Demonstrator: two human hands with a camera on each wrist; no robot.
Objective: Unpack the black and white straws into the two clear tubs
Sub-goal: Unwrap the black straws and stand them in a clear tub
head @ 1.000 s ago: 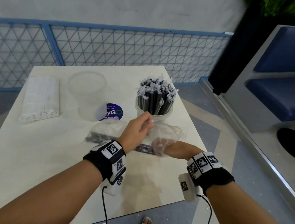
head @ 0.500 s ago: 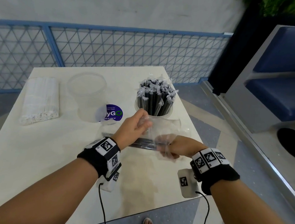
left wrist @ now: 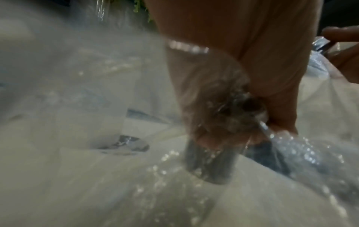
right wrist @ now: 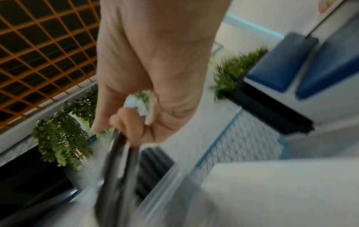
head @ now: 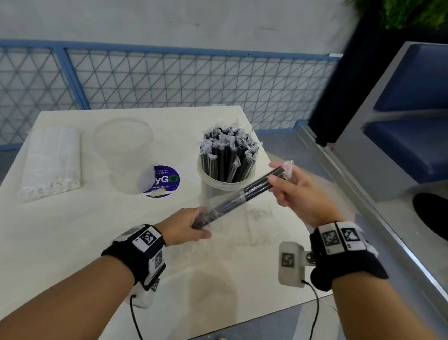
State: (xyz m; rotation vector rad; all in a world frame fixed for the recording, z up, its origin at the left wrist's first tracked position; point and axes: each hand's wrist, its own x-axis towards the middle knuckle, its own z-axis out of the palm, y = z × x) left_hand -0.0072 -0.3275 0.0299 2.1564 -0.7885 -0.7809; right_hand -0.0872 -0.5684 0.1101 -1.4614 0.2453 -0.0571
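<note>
We have lifted the black straws [head: 238,199] off the table [head: 49,236], left hand [head: 185,227] gripping their bagged lower end, right hand [head: 294,192] pinching the upper, before the full tub [head: 224,186]. Sticker [head: 162,182] reads "yGO".

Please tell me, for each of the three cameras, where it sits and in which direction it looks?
Head: worn on the head, looks forward and down at the table; both forearms, left hand, right hand show.
Left wrist: looks along the left hand gripping the black straws through clear wrapping.
Right wrist: looks along the right hand pinching the straws' far end.
All three show the black straws.
</note>
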